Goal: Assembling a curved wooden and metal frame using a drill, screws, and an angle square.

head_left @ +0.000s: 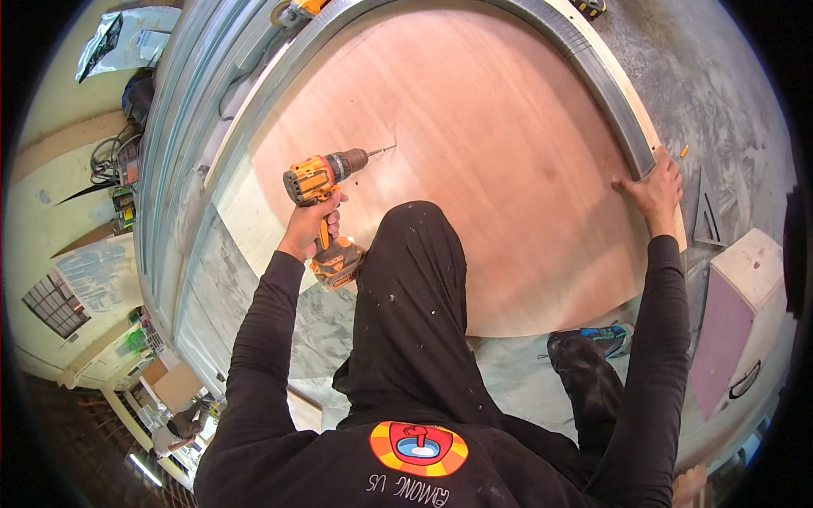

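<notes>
My left hand [315,227] is wrapped round the grip of a yellow and black cordless drill [326,178], whose bit points right over a plywood sheet [500,169]. Whether the bit's tip touches the wood, I cannot tell. At the right, my right hand [655,191] grips the end of a curved grey metal track [597,76], fingers over its outer side and thumb on the inner side. A pale wooden strip [633,106] runs along the outside of that curve. Small dark dots mark the plywood near the drill.
Long metal channels [182,127] lie along the left. A triangular square [708,212] and a yellow pencil [684,151] rest on the floor at the right, near a box-like block with a purple side [720,339]. Another yellow power tool [296,12] sits at the far edge.
</notes>
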`<state>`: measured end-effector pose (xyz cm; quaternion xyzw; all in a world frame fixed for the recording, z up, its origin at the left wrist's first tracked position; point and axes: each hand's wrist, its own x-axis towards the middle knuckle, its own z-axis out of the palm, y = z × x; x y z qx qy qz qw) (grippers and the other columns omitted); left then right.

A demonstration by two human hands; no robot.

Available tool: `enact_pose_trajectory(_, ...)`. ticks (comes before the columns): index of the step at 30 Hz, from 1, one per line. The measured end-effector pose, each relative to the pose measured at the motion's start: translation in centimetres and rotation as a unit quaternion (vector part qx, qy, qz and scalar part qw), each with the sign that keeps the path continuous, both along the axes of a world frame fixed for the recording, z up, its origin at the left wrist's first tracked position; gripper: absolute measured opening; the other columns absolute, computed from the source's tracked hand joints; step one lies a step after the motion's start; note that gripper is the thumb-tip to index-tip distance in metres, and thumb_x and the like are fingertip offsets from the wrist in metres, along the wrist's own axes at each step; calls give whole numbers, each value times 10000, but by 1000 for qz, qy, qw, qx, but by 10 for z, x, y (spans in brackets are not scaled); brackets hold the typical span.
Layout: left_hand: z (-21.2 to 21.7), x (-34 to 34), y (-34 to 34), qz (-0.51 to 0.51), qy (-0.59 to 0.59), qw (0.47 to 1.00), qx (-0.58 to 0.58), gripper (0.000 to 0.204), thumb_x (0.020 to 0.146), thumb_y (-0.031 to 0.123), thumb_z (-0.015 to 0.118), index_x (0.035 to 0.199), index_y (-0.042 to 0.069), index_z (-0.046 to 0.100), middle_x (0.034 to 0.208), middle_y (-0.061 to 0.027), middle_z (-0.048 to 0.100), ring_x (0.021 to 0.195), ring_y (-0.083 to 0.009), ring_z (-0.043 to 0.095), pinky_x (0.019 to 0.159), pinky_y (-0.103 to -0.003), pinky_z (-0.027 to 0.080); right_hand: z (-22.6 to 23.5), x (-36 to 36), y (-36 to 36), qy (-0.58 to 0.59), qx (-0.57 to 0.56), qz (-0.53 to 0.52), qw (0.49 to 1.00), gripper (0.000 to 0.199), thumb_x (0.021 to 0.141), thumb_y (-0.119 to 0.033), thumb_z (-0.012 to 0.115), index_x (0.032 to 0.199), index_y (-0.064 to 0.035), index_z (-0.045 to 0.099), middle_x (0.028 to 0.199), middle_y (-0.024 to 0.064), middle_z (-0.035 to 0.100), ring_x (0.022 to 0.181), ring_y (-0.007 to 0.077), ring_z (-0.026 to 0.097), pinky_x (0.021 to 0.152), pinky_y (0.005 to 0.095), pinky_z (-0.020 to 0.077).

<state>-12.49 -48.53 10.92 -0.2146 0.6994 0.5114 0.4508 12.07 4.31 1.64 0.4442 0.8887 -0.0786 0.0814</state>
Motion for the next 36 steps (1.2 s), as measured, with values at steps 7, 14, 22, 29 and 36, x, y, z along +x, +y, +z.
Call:
enact_pose_trajectory(7,-4,-1,-2,-16,-3,1000,-9,264,978,309,650,1057,58,619,631,41,468,537,-85,471,523,-266,404,4,-3,-2,-14,-6,-7,1000,1159,529,-475,938,1460,-106,355,1404,188,475,1308,395,431,1088,524,336)
enact_pose_trajectory(14,-2,0,1,-15,0,1000,-5,265,970,299,662,1044,48,618,635,36,474,533,-85,470,517,-262,410,4,-3,-3,-15,0,-2,1000,1182,523,-495,938,1466,-96,349,1406,195,471,1308,398,430,1091,522,334)
enact_pose_trajectory(22,10,-11,24,-92,53,993,-52,209,969,241,661,1050,52,627,649,39,481,543,-79,473,497,-255,400,-1,-2,1,-8,4,-2,1000,1190,528,-496,933,1480,-95,343,1398,198,475,1307,401,428,1088,529,331)
enact_pose_trajectory(29,29,-13,43,-180,158,964,-112,151,909,147,718,997,53,639,707,38,548,523,-58,459,463,-248,391,0,1,0,-18,3,-1,1000,1240,487,-556,929,1486,-108,347,1403,169,478,1312,387,426,1069,535,349)
enact_pose_trajectory(36,34,-34,58,-265,156,938,-162,217,884,170,736,1040,43,654,741,20,587,547,-74,501,493,-263,431,-2,2,0,-3,5,5,1000,1192,519,-529,928,1467,-94,350,1375,191,482,1300,396,434,1072,540,342)
